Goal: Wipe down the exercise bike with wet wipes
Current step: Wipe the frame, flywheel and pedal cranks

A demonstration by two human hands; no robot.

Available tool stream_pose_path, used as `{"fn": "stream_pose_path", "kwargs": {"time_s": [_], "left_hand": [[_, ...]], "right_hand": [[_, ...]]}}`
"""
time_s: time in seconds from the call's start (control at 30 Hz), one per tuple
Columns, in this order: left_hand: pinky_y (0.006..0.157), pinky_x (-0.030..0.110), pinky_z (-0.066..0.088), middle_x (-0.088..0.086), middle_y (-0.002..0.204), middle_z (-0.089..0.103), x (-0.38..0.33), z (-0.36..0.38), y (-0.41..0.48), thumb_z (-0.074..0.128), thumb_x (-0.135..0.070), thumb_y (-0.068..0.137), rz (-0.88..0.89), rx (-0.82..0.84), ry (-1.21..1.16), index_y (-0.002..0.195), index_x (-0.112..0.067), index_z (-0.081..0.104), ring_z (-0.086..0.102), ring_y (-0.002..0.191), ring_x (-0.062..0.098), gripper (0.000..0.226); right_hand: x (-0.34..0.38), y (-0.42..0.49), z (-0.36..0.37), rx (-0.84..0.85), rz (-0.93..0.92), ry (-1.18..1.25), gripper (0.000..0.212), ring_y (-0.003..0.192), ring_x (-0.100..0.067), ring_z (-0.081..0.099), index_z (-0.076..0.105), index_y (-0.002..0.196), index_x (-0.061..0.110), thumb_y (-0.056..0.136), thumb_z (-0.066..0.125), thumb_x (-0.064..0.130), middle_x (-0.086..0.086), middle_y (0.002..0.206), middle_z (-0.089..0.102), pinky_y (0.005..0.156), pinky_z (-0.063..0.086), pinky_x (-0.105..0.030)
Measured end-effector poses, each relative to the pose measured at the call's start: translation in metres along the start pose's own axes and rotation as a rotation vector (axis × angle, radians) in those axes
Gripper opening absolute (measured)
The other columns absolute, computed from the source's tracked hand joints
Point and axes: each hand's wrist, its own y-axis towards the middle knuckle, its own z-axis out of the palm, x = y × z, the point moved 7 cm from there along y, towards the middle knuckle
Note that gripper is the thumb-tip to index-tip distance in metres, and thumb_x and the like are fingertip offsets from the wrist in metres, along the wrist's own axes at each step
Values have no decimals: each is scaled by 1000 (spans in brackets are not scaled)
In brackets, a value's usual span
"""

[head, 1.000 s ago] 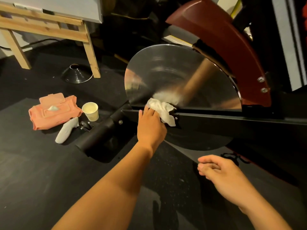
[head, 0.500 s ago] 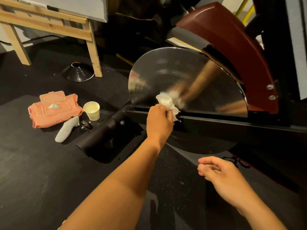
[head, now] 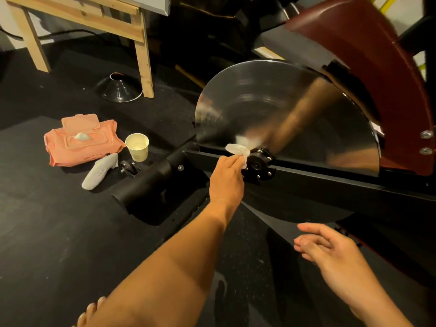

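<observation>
The exercise bike's shiny steel flywheel point(head: 278, 109) fills the middle right, under a dark red guard point(head: 377, 57). A black frame bar point(head: 330, 178) crosses the wheel, with a bolted black hub point(head: 258, 162) on it. My left hand point(head: 226, 178) grips a crumpled white wet wipe point(head: 237, 149) and presses it against the bar just left of the hub. My right hand point(head: 330, 253) hovers lower right over the floor, fingers loosely curled, holding nothing.
On the black floor at left lie a pink wet-wipe pack point(head: 82, 140) with its lid open, a paper cup point(head: 137, 147) and a used white wipe point(head: 100, 171). A black cone point(head: 119, 87) and a wooden table leg point(head: 145, 55) stand behind. The bike's black stabiliser foot point(head: 146, 182) juts left.
My left hand has slid the wipe left and down off the hub, which now shows bare. The right hand has barely moved. The view has shifted slightly.
</observation>
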Motion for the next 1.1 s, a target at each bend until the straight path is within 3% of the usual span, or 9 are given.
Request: {"fn": "stream_pose_path", "kwargs": {"time_s": [0.1, 0.3, 0.37, 0.47, 0.6, 0.73, 0.87, 0.97, 1.1], "left_hand": [[53, 31, 42, 1, 76, 64, 9, 4, 8, 73, 8, 72, 128, 6, 131, 82, -9, 70, 46, 66, 20, 20], [57, 29, 38, 2, 79, 64, 27, 8, 12, 73, 5, 70, 127, 56, 165, 86, -10, 70, 47, 66, 22, 22], [65, 38, 46, 4, 91, 65, 54, 8, 16, 69, 1, 74, 71, 135, 240, 96, -10, 70, 50, 75, 27, 24], [85, 38, 44, 4, 117, 62, 92, 7, 17, 53, -3, 88, -46, 239, 329, 126, -13, 61, 49, 97, 28, 40], [94, 38, 43, 7, 132, 54, 135, 6, 16, 49, -3, 93, -178, 350, 381, 131, -15, 54, 48, 112, 30, 40], [93, 40, 43, 8, 145, 46, 166, 3, 24, 47, 2, 92, -337, 244, 266, 148, -14, 32, 49, 107, 30, 61], [97, 42, 42, 19, 126, 48, 164, 6, 43, 41, -2, 96, -550, 262, 114, 139, -14, 44, 48, 114, 38, 45], [84, 30, 38, 18, 122, 54, 135, 4, 43, 40, 0, 93, -454, 180, 35, 120, -11, 59, 53, 109, 36, 35], [78, 33, 33, 11, 128, 55, 72, 11, 27, 39, 0, 90, -335, 184, -84, 122, -16, 56, 55, 103, 34, 40]], "right_hand": [[4, 4, 4, 2, -1, 8, 22, 87, -4, 70, 64, 107, 31, 92, 61, 14, 13, 86, 73, 92, 54, -37], [21, 12, 16, 8, -80, -73, 22, 87, -2, 69, 67, 102, 35, 91, 65, 17, 16, 88, 72, 86, 55, -32], [28, 15, 11, -18, -114, -126, 20, 87, 0, 68, 67, 98, 37, 90, 66, 19, 20, 89, 71, 84, 54, -28], [31, 15, -2, -74, -124, -163, 18, 88, 1, 68, 67, 97, 37, 88, 67, 21, 22, 91, 71, 82, 56, -28], [23, 8, -6, -102, -60, -149, 23, 88, -1, 69, 69, 94, 35, 86, 70, 13, 19, 89, 73, 83, 56, -28], [14, 2, -5, -121, -1, -143, 28, 85, -1, 70, 70, 88, 36, 82, 73, 8, 20, 84, 73, 84, 53, -24], [13, 1, 0, -131, -17, -146, 29, 82, 6, 68, 70, 88, 37, 82, 74, 10, 23, 84, 72, 84, 52, -22], [18, 2, 6, -150, -41, -111, 30, 83, 5, 67, 70, 89, 37, 83, 72, 7, 21, 85, 73, 84, 52, -25], [27, 3, 27, -84, -59, -127, 31, 87, 1, 68, 68, 90, 39, 85, 70, 9, 20, 86, 72, 86, 55, -29]]}}
